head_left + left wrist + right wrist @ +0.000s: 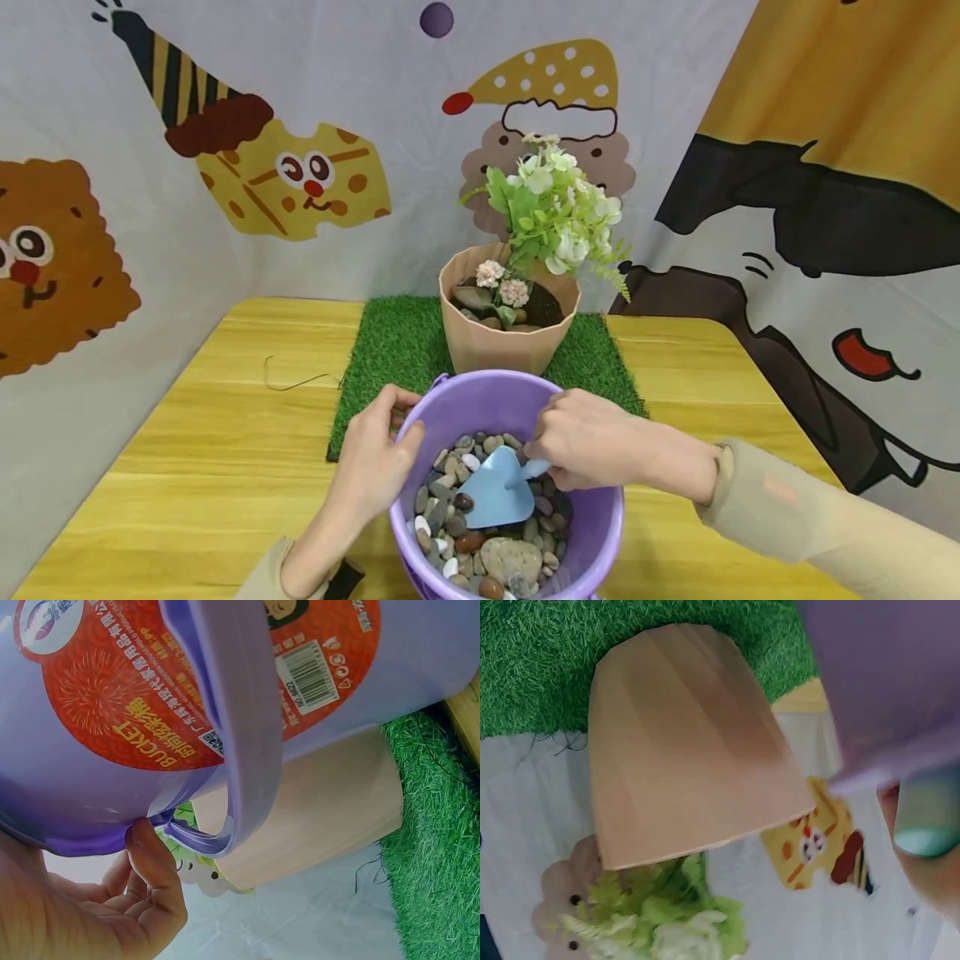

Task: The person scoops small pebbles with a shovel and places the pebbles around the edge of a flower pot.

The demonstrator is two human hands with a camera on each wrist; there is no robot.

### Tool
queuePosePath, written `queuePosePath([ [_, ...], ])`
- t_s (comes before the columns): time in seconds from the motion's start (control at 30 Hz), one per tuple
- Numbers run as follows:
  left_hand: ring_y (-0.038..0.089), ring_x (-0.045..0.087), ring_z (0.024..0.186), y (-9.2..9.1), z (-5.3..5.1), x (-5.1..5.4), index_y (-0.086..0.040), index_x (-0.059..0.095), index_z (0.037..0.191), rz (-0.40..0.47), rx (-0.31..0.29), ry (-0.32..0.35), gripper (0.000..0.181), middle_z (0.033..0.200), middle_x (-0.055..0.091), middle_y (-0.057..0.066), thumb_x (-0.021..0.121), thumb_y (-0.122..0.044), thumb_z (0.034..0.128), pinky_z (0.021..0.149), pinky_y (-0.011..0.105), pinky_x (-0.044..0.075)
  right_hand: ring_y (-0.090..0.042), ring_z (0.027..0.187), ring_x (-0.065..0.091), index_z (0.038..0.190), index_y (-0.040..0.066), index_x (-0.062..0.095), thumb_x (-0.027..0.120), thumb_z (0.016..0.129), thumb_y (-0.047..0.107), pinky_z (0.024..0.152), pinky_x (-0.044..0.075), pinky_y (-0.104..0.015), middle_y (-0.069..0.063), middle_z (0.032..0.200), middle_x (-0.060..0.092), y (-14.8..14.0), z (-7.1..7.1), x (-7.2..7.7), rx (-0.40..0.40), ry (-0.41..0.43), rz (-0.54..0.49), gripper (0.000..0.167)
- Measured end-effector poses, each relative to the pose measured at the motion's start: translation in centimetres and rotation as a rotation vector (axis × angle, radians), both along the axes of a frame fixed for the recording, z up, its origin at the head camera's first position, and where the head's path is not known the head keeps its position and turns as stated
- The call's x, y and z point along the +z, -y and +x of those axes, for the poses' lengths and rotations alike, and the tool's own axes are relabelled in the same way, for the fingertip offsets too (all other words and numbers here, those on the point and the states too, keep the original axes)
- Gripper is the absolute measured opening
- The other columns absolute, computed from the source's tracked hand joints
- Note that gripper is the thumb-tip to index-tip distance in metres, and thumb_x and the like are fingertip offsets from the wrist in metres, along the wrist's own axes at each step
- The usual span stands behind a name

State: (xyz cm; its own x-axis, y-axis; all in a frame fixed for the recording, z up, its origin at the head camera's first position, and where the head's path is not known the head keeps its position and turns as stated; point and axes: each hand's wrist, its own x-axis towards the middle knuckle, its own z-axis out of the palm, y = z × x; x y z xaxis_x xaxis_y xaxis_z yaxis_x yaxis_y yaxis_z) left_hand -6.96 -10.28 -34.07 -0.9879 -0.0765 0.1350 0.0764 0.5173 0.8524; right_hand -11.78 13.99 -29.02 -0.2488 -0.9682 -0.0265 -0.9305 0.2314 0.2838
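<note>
A purple bucket [468,408] stands at the table's near side, with pebbles [510,560] of several sizes in its bottom. My left hand [375,458] pinches the bucket's left rim between thumb and fingers; the left wrist view shows the thumb on the outer wall beside the handle [251,727]. Inside the bucket, my right hand [588,442] grips the handle of a light blue toy shovel [491,496]. Its blade lies among the pebbles, with one dark pebble at its left edge. In the right wrist view, part of the shovel handle's end [926,825] shows in the hand.
Behind the bucket, a peach flowerpot [502,350] with white flowers [562,217], soil and stones stands on a green turf mat [397,333]. A thin dark strand [296,385] lies on the wooden table [187,467]. Printed cloth [420,208] hangs around the table.
</note>
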Motion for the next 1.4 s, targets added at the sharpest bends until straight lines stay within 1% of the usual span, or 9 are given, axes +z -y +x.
queuePosePath([
  [0.13,0.014,0.060,0.080,0.1,0.0,0.0,-0.006,0.061,0.107,0.005,0.003,0.004,0.024,0.093,0.066,0.007,0.058,-0.005,0.0831,0.067,0.021,0.052,-0.006,0.053,0.045,0.070,0.021,0.066,0.070,0.066,0.019,0.061,0.044,-0.023,0.013,0.058,0.056,0.6,0.1,-0.9,0.033,-0.004,-0.030,0.006],
  [0.33,0.014,0.060,0.079,0.1,0.0,0.0,-0.006,0.061,0.106,0.013,0.001,-0.001,0.023,0.091,0.066,0.007,0.059,-0.005,0.0831,0.066,0.021,0.052,-0.004,0.050,0.039,0.063,0.024,0.059,0.070,0.063,0.015,0.054,0.038,-0.020,0.015,0.055,0.052,1.0,-0.2,-2.0,0.074,0.119,-0.137,0.014],
  [0.47,0.015,0.060,0.079,0.1,0.1,0.1,-0.006,0.061,0.106,0.024,-0.005,-0.008,0.023,0.091,0.066,0.007,0.059,-0.005,0.0834,0.064,0.020,0.052,-0.002,0.049,0.036,0.064,0.025,0.060,0.070,0.062,0.013,0.054,0.036,-0.018,0.015,0.054,0.051,0.9,-0.6,-2.1,0.117,0.139,-0.172,0.015],
  [0.57,0.016,0.060,0.079,0.1,0.1,0.1,-0.006,0.061,0.106,0.024,-0.010,-0.016,0.023,0.091,0.066,0.007,0.058,-0.005,0.0833,0.063,0.020,0.052,-0.001,0.049,0.037,0.065,0.024,0.061,0.071,0.062,0.014,0.055,0.036,-0.018,0.015,0.054,0.051,0.8,-0.9,-2.0,0.136,0.154,-0.169,0.015],
  [0.83,0.015,0.060,0.077,0.0,0.0,0.1,-0.006,0.061,0.106,0.020,-0.003,0.000,0.023,0.091,0.066,0.008,0.058,-0.005,0.0830,0.061,0.019,0.052,-0.001,0.050,0.037,0.064,0.024,0.058,0.072,0.063,0.015,0.057,0.035,-0.016,0.015,0.055,0.050,0.7,-1.4,-1.7,0.187,0.180,-0.154,0.017],
  [0.97,0.015,0.060,0.078,0.0,0.0,0.1,-0.006,0.061,0.106,0.016,-0.002,0.000,0.023,0.091,0.066,0.008,0.058,-0.005,0.0827,0.061,0.019,0.052,0.000,0.052,0.040,0.065,0.024,0.059,0.073,0.064,0.016,0.059,0.037,-0.015,0.015,0.056,0.052,0.7,-1.6,-1.5,0.210,0.199,-0.152,0.017],
  [1.17,0.015,0.060,0.078,0.1,0.0,0.1,-0.007,0.061,0.105,0.012,0.000,0.000,0.023,0.091,0.066,0.007,0.059,-0.005,0.0828,0.064,0.022,0.052,0.003,0.056,0.044,0.071,0.025,0.063,0.074,0.067,0.015,0.064,0.042,-0.012,0.017,0.061,0.056,0.3,-2.0,-0.5,0.232,0.284,-0.164,0.015],
  [1.27,0.014,0.060,0.078,0.1,0.0,0.0,-0.009,0.062,0.105,0.013,0.002,0.003,0.023,0.090,0.066,0.005,0.059,-0.006,0.0829,0.066,0.022,0.051,0.005,0.061,0.050,0.079,0.025,0.069,0.074,0.069,0.015,0.067,0.045,-0.010,0.017,0.068,0.063,-0.3,-2.1,0.1,0.223,0.344,-0.190,0.015],
  [1.4,0.013,0.060,0.079,0.1,0.1,0.0,-0.008,0.062,0.106,0.012,-0.002,-0.009,0.023,0.091,0.067,0.005,0.059,-0.006,0.0829,0.069,0.024,0.051,0.004,0.067,0.057,0.090,0.022,0.073,0.076,0.070,0.014,0.069,0.046,-0.008,0.014,0.076,0.070,-1.1,-2.4,0.6,0.204,0.394,-0.237,0.022],
])
